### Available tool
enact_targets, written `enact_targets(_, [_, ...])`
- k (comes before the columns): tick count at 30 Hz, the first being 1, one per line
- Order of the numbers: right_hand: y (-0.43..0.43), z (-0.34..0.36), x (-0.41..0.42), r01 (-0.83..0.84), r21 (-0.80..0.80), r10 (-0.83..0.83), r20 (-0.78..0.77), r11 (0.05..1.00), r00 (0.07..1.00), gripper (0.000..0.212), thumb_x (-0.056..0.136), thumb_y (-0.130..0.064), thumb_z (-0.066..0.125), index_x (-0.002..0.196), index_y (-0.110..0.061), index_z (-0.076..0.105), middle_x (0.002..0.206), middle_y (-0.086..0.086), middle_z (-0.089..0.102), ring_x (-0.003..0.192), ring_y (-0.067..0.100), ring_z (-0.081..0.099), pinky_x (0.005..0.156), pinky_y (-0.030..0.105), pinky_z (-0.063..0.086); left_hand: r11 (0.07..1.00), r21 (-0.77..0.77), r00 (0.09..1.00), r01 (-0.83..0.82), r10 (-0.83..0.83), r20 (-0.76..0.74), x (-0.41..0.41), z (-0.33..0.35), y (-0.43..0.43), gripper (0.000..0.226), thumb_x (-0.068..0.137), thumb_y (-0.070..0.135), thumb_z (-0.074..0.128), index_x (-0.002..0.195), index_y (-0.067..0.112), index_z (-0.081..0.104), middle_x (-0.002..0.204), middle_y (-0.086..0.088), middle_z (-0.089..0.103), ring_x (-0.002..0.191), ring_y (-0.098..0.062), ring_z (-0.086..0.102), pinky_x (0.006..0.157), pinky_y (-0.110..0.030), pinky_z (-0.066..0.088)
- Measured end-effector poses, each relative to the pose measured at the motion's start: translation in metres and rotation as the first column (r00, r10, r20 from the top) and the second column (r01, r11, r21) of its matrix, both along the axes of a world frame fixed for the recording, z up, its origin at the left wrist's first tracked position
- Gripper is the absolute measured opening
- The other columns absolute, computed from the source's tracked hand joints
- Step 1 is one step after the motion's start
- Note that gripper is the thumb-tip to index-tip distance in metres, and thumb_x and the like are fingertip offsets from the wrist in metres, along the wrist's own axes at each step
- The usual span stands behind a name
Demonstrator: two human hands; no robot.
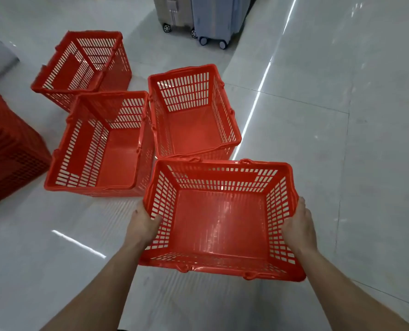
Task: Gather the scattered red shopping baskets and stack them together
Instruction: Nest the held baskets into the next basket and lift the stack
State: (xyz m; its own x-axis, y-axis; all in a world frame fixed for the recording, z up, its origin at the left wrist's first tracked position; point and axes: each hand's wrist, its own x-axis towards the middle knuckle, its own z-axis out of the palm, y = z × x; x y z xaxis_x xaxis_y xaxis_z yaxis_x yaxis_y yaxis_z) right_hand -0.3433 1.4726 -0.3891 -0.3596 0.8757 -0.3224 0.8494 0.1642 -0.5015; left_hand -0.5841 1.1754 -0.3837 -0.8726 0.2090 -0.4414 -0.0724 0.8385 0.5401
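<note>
While both hands grasp the nearest red shopping basket [220, 223] by its short ends, the left hand [144, 224] hooked over the left wall with the thumb inside and the right hand [299, 231] clasping the right wall, that basket sits closest to the person, its far rim overlapping the near rim of the middle basket [193, 125]; it looks lifted off the glossy tiled floor [318, 139], though I cannot tell for certain.

As I judge it, the chief risk is orientation: the held basket lies with its long side across the view, while the middle basket runs lengthwise away; lowered as it is, it would straddle the rim and jam rather than nest, so it needs a quarter turn first. Its folded handles [251, 275] lie loose along the long rims; one could swing in and catch between the walls. Fingers wrapped round the outer walls could be pinched as one shell slides into the other. The polished floor probably offers little friction; a nudge might send the middle basket skating into the left basket [103, 149] just beside it, or towards the far basket [84, 68] beyond. What looks like a red stack [7, 151] stands at the left edge, well apart from the hands; carrying the basket that far by its slotted walls invites a slip.
</note>
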Motion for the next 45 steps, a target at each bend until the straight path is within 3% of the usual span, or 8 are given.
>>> enact_targets(3, [-0.005, 0.077, 0.008, -0.021, 0.020, 0.021, -0.002, 1.000, 1.000, 0.055, 0.096, -0.025, 0.042, 0.148, -0.024, 0.024, 0.118, 0.011, 0.055, 0.093, 0.029, 0.060, 0.080, 0.047, 0.052, 1.000, -0.002, 1.000, -0.011, 0.011, 0.019, 0.007, 0.069, -0.007, 0.059, 0.090, 0.042, 0.065, 0.139, 0.021, 0.040, 0.127, -0.005, 0.064, 0.107, -0.028, 0.066, 0.092, -0.053, 0.054])
enact_targets(7, [-0.008, 0.213, 0.012, -0.033, 0.048, 0.032, 0.023, 0.998, 0.999, 0.057, 0.094, -0.020, 0.043, 0.149, -0.021, 0.025, 0.118, 0.015, 0.056, 0.099, 0.035, 0.061, 0.081, 0.044, 0.050, 0.999, 0.035, 0.998, -0.029, 0.026, 0.058, 0.015, 0.199, -0.024, 0.052, 0.093, 0.039, 0.062, 0.138, 0.023, 0.041, 0.125, -0.004, 0.066, 0.103, -0.028, 0.068, 0.090, -0.047, 0.054])
enact_targets(14, [-0.043, 0.454, -0.013, -0.195, -0.005, 0.195, -0.061, 0.981, 0.979, 0.036, 0.097, -0.026, 0.041, 0.133, -0.027, 0.038, 0.111, 0.007, 0.061, 0.090, 0.026, 0.063, 0.084, 0.047, 0.055, 0.999, -0.012, 0.997, -0.032, 0.032, -0.067, 0.008, 0.430, -0.094, 0.050, 0.086, 0.017, 0.067, 0.132, 0.012, 0.047, 0.117, -0.019, 0.067, 0.105, -0.042, 0.063, 0.089, -0.045, 0.049])
enact_targets(19, [-0.101, 0.559, -0.049, -0.312, 0.017, 0.312, -0.120, 0.950, 0.943, 0.042, 0.095, -0.017, 0.044, 0.135, -0.029, 0.036, 0.109, 0.007, 0.059, 0.092, 0.026, 0.063, 0.083, 0.045, 0.055, 0.991, 0.010, 0.975, -0.136, 0.136, -0.178, -0.003, 0.541, -0.178, 0.051, 0.087, 0.014, 0.064, 0.136, 0.015, 0.050, 0.115, -0.017, 0.070, 0.102, -0.040, 0.066, 0.087, -0.044, 0.050])
enact_targets(31, [-0.255, 0.657, -0.193, -0.583, 0.135, 0.587, -0.365, 0.802, 0.723, 0.050, 0.095, -0.010, 0.047, 0.135, -0.038, 0.040, 0.111, -0.010, 0.059, 0.098, 0.013, 0.059, 0.087, 0.035, 0.050, 0.853, 0.218, 0.796, -0.474, 0.521, -0.309, -0.022, 0.643, -0.378, 0.046, 0.092, 0.015, 0.060, 0.137, 0.023, 0.053, 0.111, -0.008, 0.072, 0.091, -0.029, 0.067, 0.084, -0.041, 0.052])
enact_targets(35, [-0.284, 0.664, -0.262, -0.671, 0.133, 0.666, -0.365, 0.729, 0.651, 0.053, 0.094, -0.010, 0.049, 0.142, -0.031, 0.039, 0.125, -0.004, 0.060, 0.113, 0.017, 0.058, 0.101, 0.043, 0.048, 0.792, 0.237, 0.720, -0.562, 0.610, -0.331, -0.044, 0.651, -0.417, 0.045, 0.094, 0.017, 0.059, 0.139, 0.020, 0.052, 0.114, -0.008, 0.070, 0.081, -0.018, 0.060, 0.079, -0.038, 0.050])
enact_targets(40, [-0.310, 0.668, -0.359, -0.740, 0.206, 0.741, -0.421, 0.640, 0.523, 0.056, 0.087, -0.002, 0.051, 0.136, -0.029, 0.045, 0.116, -0.007, 0.061, 0.105, 0.015, 0.059, 0.096, 0.035, 0.047, 0.703, 0.257, 0.629, -0.664, 0.710, -0.316, -0.087, 0.657, -0.440, 0.044, 0.097, 0.023, 0.058, 0.140, 0.024, 0.048, 0.118, -0.005, 0.069, 0.081, -0.016, 0.063, 0.075, -0.037, 0.054])
enact_targets(45, [-0.318, 0.671, -0.454, -0.798, 0.191, 0.781, -0.425, 0.571, 0.457, 0.058, 0.086, 0.001, 0.051, 0.140, -0.021, 0.045, 0.125, 0.007, 0.063, 0.114, 0.027, 0.059, 0.099, 0.037, 0.045, 0.637, 0.278, 0.545, -0.719, 0.765, -0.343, -0.137, 0.665, -0.448, 0.043, 0.094, 0.019, 0.061, 0.136, 0.022, 0.053, 0.111, -0.001, 0.069, 0.082, -0.013, 0.061, 0.072, -0.029, 0.046])
